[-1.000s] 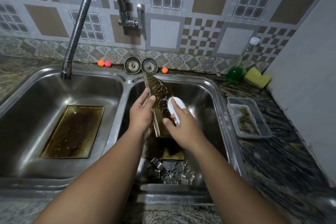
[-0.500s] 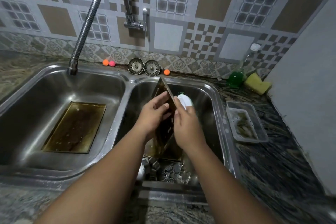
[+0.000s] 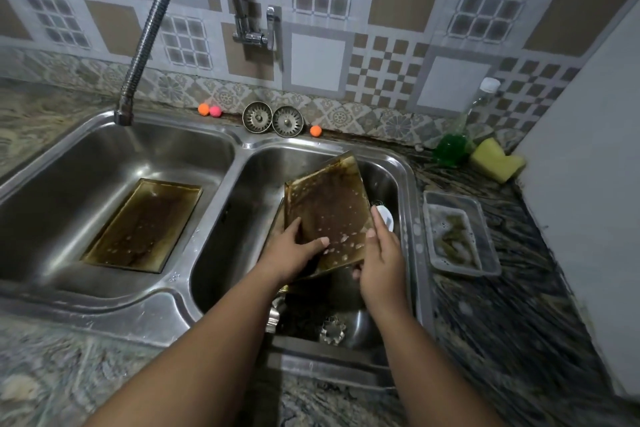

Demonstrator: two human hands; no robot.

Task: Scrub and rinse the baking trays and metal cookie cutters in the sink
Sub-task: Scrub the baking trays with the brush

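Head view looks down on a steel double sink (image 3: pixel 221 158) set in a mottled stone counter (image 3: pixel 519 305). Over the right basin, both hands hold a baking tray (image 3: pixel 332 211) tilted up, its brown, stained face dotted with pale specks and its far edge pointing toward 12 o'clock. The left hand (image 3: pixel 294 253) grips the tray's lower edge at about 7 o'clock, thumb lying across the face and a finger up along the left rim. The right hand (image 3: pixel 381 260) clasps the tray's right edge at about 4 o'clock, thumb on the rim and fingertips curled under the lower corner. A white scrubber (image 3: pixel 386 217) shows just behind that hand's raised finger, touching or nearly touching the tray's edge; how it is held I cannot tell. Beneath the forearms, at 6 o'clock in the same basin, metal cookie cutters (image 3: pixel 332 331) lie on the bottom. A second tray (image 3: pixel 142 225) lies flat on the floor of the left basin, at 9 o'clock from the hands, equally browned. The flexible faucet hose (image 3: pixel 149 28) arcs down to the left basin's back rim. Along the back ledge at 12 o'clock stand two strainers (image 3: pixel 257 117), with small orange and pink balls (image 3: pixel 209 110) beside them. At 2 o'clock sit a bottle of green soap (image 3: pixel 450 149) and a yellow sponge (image 3: pixel 497 159), and at 3 o'clock a clear plastic container (image 3: pixel 457 236) rests on the counter.
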